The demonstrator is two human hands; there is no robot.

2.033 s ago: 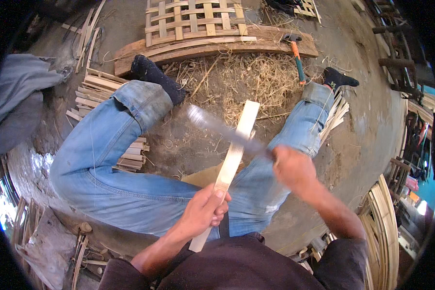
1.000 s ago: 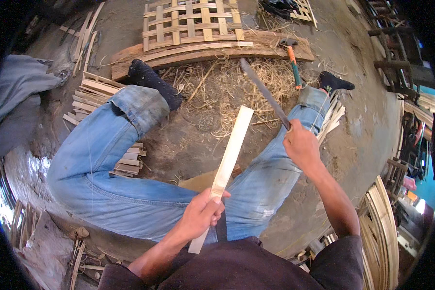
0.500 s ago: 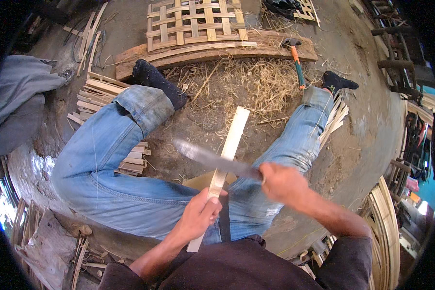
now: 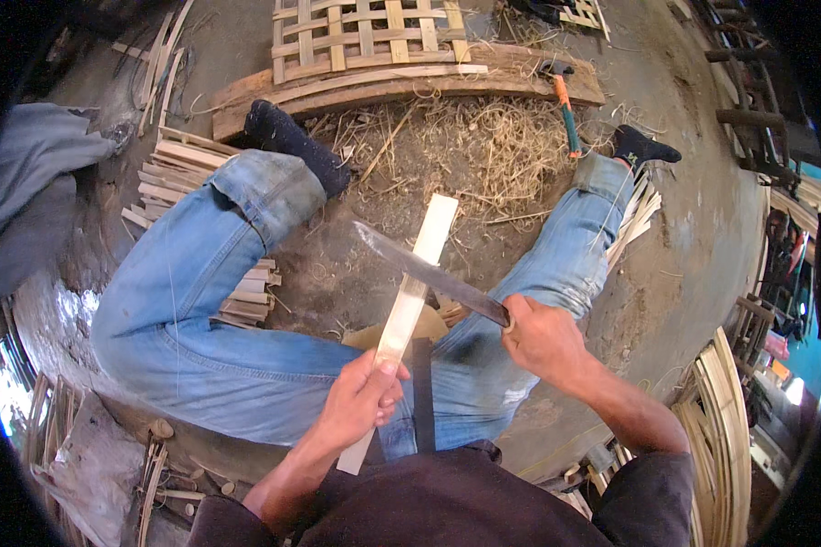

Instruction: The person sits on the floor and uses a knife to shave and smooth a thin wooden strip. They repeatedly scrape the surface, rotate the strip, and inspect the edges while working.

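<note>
My left hand [image 4: 363, 401] is closed round the lower part of a pale, flat bamboo strip [image 4: 410, 301], which slants up and away from my lap. My right hand [image 4: 543, 337] grips the handle of a long knife [image 4: 438, 279]. The blade points to the left and lies across the upper half of the strip, its curved tip reaching past the strip's left edge. Most of the knife's handle is hidden in my fist. Below the strip, between my thighs, a tan piece [image 4: 365, 336] shows in part, with a dark strap [image 4: 423, 392] beside it.
Beyond my feet lies a wooden plank [image 4: 520, 82] with a woven slat lattice [image 4: 365, 36] on it. A hammer [image 4: 567, 114] with an orange and green handle leans there. Shavings [image 4: 511, 155] cover the ground between my legs. Split strips [image 4: 169, 173] are stacked by my left leg.
The knife has come to the right, its blade now tilting more steeply and no longer blurred. The strip and my left hand have shifted slightly left.
</note>
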